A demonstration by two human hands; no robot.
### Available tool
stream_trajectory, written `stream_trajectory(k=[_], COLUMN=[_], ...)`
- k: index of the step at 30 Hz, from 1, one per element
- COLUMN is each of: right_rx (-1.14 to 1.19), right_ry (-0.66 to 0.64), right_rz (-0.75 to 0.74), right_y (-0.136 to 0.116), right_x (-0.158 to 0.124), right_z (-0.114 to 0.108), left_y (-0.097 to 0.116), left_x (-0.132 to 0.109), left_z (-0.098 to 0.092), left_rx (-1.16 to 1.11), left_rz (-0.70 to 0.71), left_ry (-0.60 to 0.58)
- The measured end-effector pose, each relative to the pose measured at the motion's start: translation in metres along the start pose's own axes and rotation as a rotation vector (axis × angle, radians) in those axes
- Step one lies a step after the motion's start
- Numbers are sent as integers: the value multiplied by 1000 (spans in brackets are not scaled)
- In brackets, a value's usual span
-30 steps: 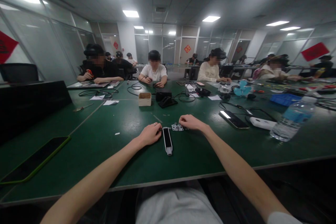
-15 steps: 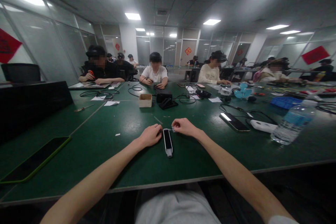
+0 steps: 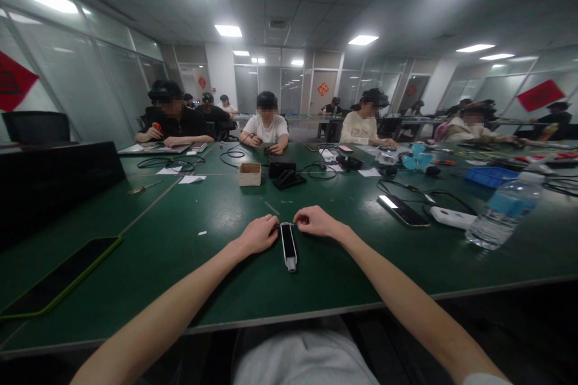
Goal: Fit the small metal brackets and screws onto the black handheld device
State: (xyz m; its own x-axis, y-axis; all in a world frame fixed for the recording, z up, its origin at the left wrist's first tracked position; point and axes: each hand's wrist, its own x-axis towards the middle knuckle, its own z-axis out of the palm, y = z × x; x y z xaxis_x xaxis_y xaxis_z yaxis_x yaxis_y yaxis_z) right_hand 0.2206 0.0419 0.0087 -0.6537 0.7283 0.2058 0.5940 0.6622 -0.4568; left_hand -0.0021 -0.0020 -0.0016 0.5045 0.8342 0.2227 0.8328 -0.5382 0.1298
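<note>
A slim device (image 3: 289,246) with a pale rim and a long dark face lies on the green table, its narrow grey tip pointing toward me. My left hand (image 3: 261,233) rests at its far left corner with fingers curled closed; what they grip, if anything, is hidden. On the other side, my right hand (image 3: 318,221) is pinched closed at the far right corner. A small flat piece shows only faintly at its fingertips, too small to name.
Beyond my hands stand a small cardboard box (image 3: 250,175) and a black box-shaped object (image 3: 282,166). A water bottle (image 3: 503,210) and a phone (image 3: 403,210) are at right, a green-edged phone (image 3: 58,277) at left. Several people sit across the table.
My right hand has shifted slightly left, closer to the device's far end, and the small pale piece in its fingers shows less. My left hand is almost still.
</note>
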Motion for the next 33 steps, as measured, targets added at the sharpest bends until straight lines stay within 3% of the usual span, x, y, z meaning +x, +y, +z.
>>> stream_trajectory(k=[29,33], right_rx=[-69,-126], right_ry=[20,111], right_rz=[-86,-83], right_y=[-8,-1], right_x=[1,1], right_z=[5,-4], left_y=[0,0], left_x=[0,1], left_z=[-1,0], left_rx=[14,30], left_rz=[11,17], left_ry=[-9,-8])
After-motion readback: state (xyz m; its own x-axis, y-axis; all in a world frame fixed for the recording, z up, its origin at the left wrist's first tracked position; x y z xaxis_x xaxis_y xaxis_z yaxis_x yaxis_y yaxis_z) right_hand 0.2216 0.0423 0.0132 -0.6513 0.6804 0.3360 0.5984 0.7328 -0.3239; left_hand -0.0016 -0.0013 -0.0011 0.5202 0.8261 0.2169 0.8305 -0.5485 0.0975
